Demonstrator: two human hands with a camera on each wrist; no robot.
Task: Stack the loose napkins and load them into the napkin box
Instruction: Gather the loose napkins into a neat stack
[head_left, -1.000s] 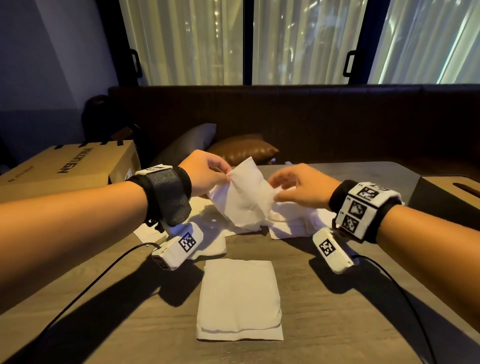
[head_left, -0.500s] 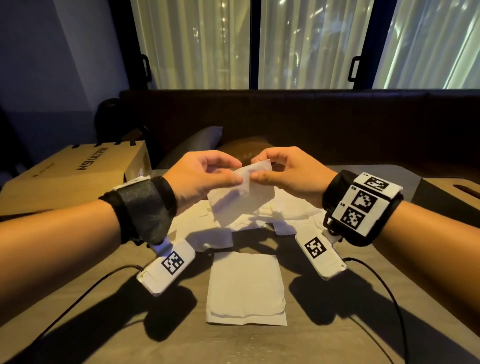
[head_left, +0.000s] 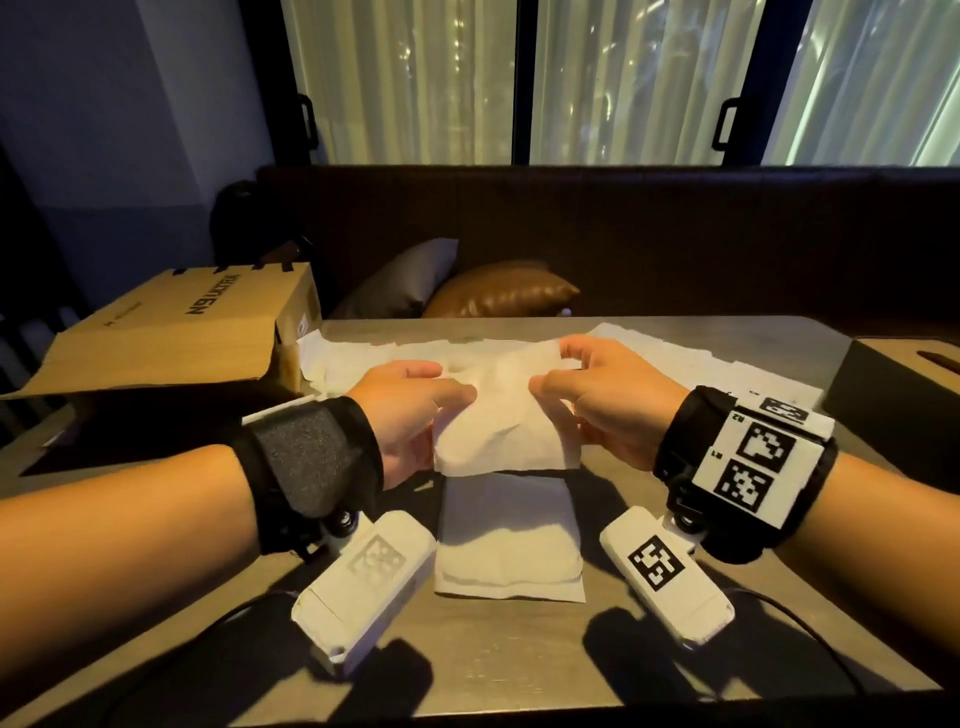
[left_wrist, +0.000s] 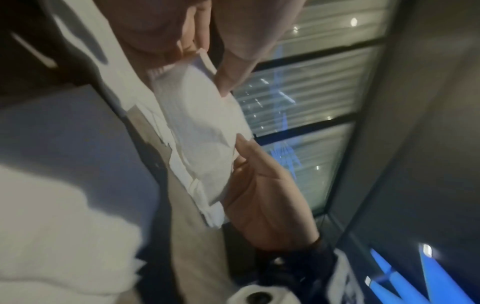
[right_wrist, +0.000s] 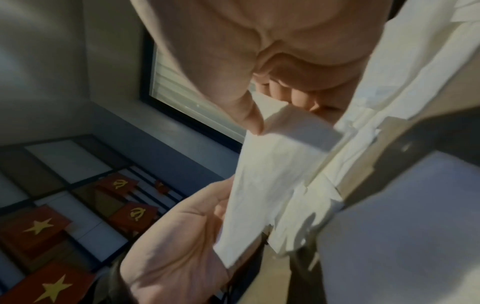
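Observation:
Both hands hold one white napkin (head_left: 501, 421) just above the table. My left hand (head_left: 441, 387) pinches its left edge and my right hand (head_left: 550, 374) pinches its upper right edge. Directly below it lies a neat stack of folded napkins (head_left: 506, 540). Loose napkins (head_left: 363, 358) are spread across the table behind the hands. The napkin box (head_left: 904, 400), dark with a slotted tan top, sits at the right edge. The left wrist view shows the held napkin (left_wrist: 205, 127) between left thumb and fingers (left_wrist: 233, 61). In the right wrist view the napkin (right_wrist: 272, 174) hangs from the right fingertips (right_wrist: 252, 115).
An open cardboard box (head_left: 171, 327) stands at the table's left end. Behind the table (head_left: 493, 654) runs a dark sofa with two cushions (head_left: 498, 293). Cables trail from the wrist cameras over the near tabletop.
The right hand joined the left on the raised napkin. Both hands then came down and toward me, bringing it flatter and just over the stack.

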